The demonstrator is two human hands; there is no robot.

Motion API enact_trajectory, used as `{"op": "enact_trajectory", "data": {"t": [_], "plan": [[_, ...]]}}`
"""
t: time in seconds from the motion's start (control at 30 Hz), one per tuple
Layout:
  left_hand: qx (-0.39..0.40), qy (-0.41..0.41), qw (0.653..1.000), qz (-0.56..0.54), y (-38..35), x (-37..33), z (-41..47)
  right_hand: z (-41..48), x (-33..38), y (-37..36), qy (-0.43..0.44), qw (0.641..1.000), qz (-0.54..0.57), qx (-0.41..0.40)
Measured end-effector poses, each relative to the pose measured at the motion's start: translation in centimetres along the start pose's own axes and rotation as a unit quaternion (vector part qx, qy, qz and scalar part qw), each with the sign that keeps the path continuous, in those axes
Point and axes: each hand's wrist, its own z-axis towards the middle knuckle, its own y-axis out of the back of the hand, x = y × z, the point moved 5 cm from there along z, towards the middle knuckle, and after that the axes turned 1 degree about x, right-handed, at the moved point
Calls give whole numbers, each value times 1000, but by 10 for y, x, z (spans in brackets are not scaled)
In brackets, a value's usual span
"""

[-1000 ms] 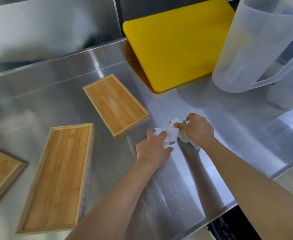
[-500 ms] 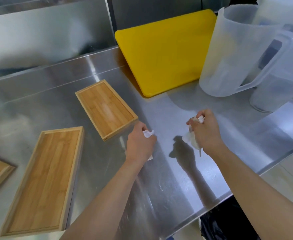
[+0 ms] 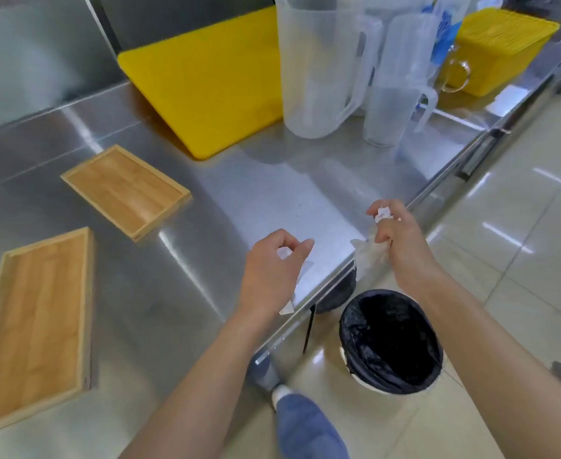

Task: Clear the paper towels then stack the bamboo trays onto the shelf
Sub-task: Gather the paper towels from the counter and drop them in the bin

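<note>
My left hand (image 3: 274, 270) is closed around a small white paper towel piece (image 3: 300, 279), held over the table's front right edge. My right hand (image 3: 396, 238) grips a crumpled paper towel (image 3: 368, 256) that hangs just past the table edge, above and left of a black-lined bin (image 3: 391, 339) on the floor. Two bamboo trays lie empty on the steel table (image 3: 272, 193): a smaller tray (image 3: 125, 190) at the middle left and a longer tray (image 3: 32, 323) at the near left.
A yellow cutting board (image 3: 206, 77) leans at the back of the table. Two clear plastic jugs (image 3: 319, 67) (image 3: 395, 107) stand to its right, with a yellow crate (image 3: 501, 48) behind them. Tiled floor lies to the right. My shoe (image 3: 305, 422) shows below.
Both hands lifted the paper towels off the table and carried them right toward the table edge. The view swung right, bringing the bin and floor into sight.
</note>
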Motion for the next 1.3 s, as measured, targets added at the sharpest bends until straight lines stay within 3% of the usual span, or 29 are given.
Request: {"op": "enact_trajectory", "data": {"t": [0.1,0.2,0.37,0.53,0.73,1.0,1.17,1.3], "plan": [[29,16,999,-3,-26,-6,-17,-20,-10,29,19,999,-41,15],[85,21,996,-10,-52,-18,-20,-28,-18,62,42,995,-82,-21],[268,65,960,49,-109,-26,-24,-26,-50,110,30,995,-94,-17],[223,51,971,64,-175,-17,-6,-7,-95,174,0,984,-155,-85],[204,11,973,107,-261,16,12,27,-159,232,-44,974,-200,-93],[196,75,950,229,-365,157,51,69,-311,249,-128,961,-198,-147],[206,40,927,310,-443,268,77,108,-444,247,-141,951,-210,-177],[226,-38,891,392,-491,347,83,130,-534,236,-162,943,-231,-176]]}}
